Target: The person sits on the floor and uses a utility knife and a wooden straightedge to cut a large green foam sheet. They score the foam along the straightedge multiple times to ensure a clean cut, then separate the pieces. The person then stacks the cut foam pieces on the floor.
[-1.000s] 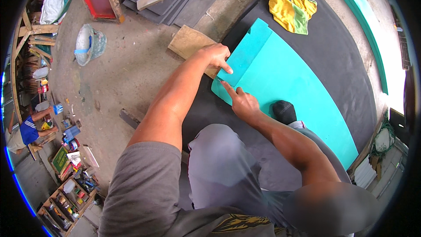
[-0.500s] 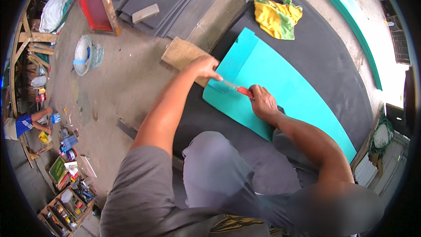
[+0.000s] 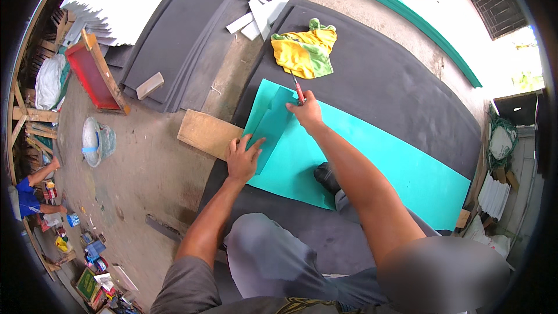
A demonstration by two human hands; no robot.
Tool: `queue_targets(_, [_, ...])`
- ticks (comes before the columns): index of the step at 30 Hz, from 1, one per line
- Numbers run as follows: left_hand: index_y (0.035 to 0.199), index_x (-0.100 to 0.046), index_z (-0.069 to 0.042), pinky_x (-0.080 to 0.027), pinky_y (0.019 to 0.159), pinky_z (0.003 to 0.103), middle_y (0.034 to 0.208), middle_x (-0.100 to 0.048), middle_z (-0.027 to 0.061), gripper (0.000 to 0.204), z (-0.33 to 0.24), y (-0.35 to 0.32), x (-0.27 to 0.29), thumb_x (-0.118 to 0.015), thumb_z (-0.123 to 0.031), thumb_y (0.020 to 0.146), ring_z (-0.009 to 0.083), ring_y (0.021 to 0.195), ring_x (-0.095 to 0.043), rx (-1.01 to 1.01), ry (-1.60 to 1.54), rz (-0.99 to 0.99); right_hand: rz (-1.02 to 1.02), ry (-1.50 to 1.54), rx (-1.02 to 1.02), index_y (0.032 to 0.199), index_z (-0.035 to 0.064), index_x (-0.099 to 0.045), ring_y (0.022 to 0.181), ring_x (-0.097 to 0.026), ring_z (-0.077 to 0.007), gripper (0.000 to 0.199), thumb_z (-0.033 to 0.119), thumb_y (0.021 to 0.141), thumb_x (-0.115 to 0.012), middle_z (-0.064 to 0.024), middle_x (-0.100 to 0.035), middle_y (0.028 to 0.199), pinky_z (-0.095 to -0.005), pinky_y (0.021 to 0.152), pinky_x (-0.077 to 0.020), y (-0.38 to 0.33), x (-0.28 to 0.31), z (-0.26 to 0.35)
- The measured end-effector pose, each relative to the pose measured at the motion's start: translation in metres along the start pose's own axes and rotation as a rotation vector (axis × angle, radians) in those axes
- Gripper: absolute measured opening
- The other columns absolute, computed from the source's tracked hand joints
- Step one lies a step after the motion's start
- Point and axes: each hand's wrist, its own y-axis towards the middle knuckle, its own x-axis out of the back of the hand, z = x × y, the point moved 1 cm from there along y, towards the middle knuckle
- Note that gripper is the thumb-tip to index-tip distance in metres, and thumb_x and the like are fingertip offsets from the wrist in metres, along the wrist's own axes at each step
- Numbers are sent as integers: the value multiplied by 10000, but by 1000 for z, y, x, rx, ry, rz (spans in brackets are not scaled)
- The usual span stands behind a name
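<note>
Black mat (image 3: 401, 81), teal sheet (image 3: 296, 160) beneath hands (image 3: 242, 161)

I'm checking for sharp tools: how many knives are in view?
1: the red knife, in the right hand above the turquoise sheet. More may be hidden among the clutter at lower left.

Sheet (image 3: 401, 166) sat center to lower right, right on the big mat (image 3: 401, 75). Cloth (image 3: 305, 52) was on that mat too, top middle. Plank (image 3: 204, 132) by the sheet's left edge, bucket (image 3: 104, 142) on the floor (image 3: 145, 174), far left.
</note>
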Motion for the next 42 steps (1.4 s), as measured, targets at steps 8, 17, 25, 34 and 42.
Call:
queue_targets(8, [1632, -369, -369, -225, 1227, 616, 1720, -275, 120, 723, -36, 17, -28, -481, -706, 1002, 409, 1571, -231, 32, -100, 38, -538, 843, -205, 1299, 62, -500, 569, -625, -169, 381, 84, 979, -706, -104, -626, 954, -382, 517, -588, 55, 86, -35])
queue_targets(17, [1631, -352, -412, -80, 1265, 643, 1774, -106, 92, 779, -56, 26, -23, -514, -757, 952, 400, 1623, -49, 7, 132, 236, -735, 84, -128, 1237, 84, -634, 840, -727, -259, 335, 349, 1033, -636, -121, -718, 980, -419, 694, -561, 21, 133, -89])
queue_targets(25, [1649, -298, -433, -41, 1301, 566, 1776, -121, 55, 796, -49, 29, -18, -474, -783, 956, 353, 1631, -53, 72, 221, 286, -385, -331, -66, 1100, 69, -577, 967, -665, -496, 318, 383, 1066, -541, -235, -715, 975, -609, 791, -503, -142, 179, -74])
queue_targets(34, [1620, -389, -404, -69, 1301, 576, 1772, -149, 33, 732, -49, 22, -25, -534, -705, 969, 344, 1630, -64, 54, 203, 194, -129, -728, -103, 1268, 113, -608, 1095, -710, -345, 274, 263, 1039, -597, -129, -653, 1305, -499, 850, -593, -141, 219, -120])
queue_targets(42, [1619, -405, -359, -90, 1300, 590, 1763, -175, 53, 687, -51, 23, -35, -478, -672, 1012, 351, 1627, -77, -35, 201, 133, -86, -766, -27, 1608, 199, -374, 1235, -652, -384, 551, 373, 1101, -499, -115, -354, 1674, -495, 1001, -555, -78, 225, -183])
